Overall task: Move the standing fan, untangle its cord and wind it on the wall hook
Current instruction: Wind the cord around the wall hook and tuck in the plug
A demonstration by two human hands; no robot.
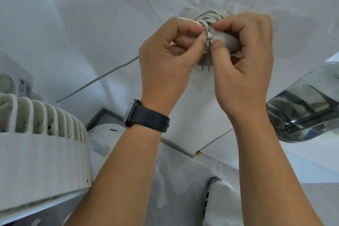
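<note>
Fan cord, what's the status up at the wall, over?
Both hands, left hand and right hand, pinching the cord coiled at the wall. Plug hangs below the coil. Fan stands lower left. Nothing blocking.

home interior, white plastered wall (73, 14), standing fan (40, 148), tiled floor (176, 189)

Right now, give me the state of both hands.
Left hand: pinching the coiled grey fan cord at the wall hook.
Right hand: gripping the white plug at the cord's end.
</note>
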